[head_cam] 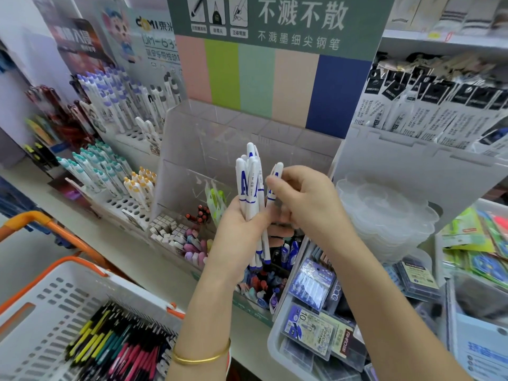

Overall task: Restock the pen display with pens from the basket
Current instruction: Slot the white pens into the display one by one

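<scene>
Left hand (242, 224) grips a bundle of pens (251, 188), right hand (305, 202) pinches one pen (275, 182); light, stiff, smooth plastic, likely slippery, best held mid-barrel.

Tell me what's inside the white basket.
A loose heap of pens in black, yellow, pink and teal lies in the basket. Whatever is beneath the heap is covered, and the frame's edge cuts off the near part.
</scene>
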{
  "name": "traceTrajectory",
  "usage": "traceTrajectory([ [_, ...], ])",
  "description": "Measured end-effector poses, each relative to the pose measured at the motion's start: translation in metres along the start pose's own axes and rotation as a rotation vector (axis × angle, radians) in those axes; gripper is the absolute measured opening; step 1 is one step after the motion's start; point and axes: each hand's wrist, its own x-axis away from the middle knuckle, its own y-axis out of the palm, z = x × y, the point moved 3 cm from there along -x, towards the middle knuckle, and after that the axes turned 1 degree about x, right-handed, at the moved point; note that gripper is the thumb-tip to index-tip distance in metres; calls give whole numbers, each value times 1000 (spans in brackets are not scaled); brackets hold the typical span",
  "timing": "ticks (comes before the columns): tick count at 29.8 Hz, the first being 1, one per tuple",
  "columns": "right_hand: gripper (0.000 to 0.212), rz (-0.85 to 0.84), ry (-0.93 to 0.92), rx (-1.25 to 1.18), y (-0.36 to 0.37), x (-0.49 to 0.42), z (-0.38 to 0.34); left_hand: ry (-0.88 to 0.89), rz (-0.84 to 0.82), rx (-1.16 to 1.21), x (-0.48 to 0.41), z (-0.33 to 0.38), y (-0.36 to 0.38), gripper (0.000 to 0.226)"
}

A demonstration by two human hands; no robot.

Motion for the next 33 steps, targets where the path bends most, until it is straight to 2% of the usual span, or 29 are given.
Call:
traceTrajectory([
  [3,15,11,32,-129,-3,-2,3,-15,-4,21,0,1,1,35],
  [6,14,220,-15,-306,-21,-6,2,16,84,6,-2,0,-7,11],
  [8,14,414,-130,-223,-35,-8,1,49,134,-50,-2,2,-12,2],
  [10,12,522,-235,-61,-42,-8,0,72,153,-96,-2,3,-15,6],
  [12,11,491,-273,69,-38,-7,1,85,143,-120,0,3,-13,5],
  [16,11,257,-223,301,-16,-7,5,60,69,-102,2,2,-5,2],
  [19,13,143,-123,513,-2,-7,9,35,38,-60,4,1,-3,4],
  [22,19,113,-2,641,4,-10,16,29,24,-13,5,1,-4,9],
  [25,26,127,34,603,4,-9,17,31,-6,27,7,2,-5,12],
  [29,7,253,-112,343,-11,-2,3,2,-52,129,7,1,-4,19],
  [31,14,182,-112,184,-14,0,-4,-14,-101,161,7,0,-2,24],
  [33,15,-2,-58,32,-10,2,-8,-21,-148,164,7,-1,0,25],
])
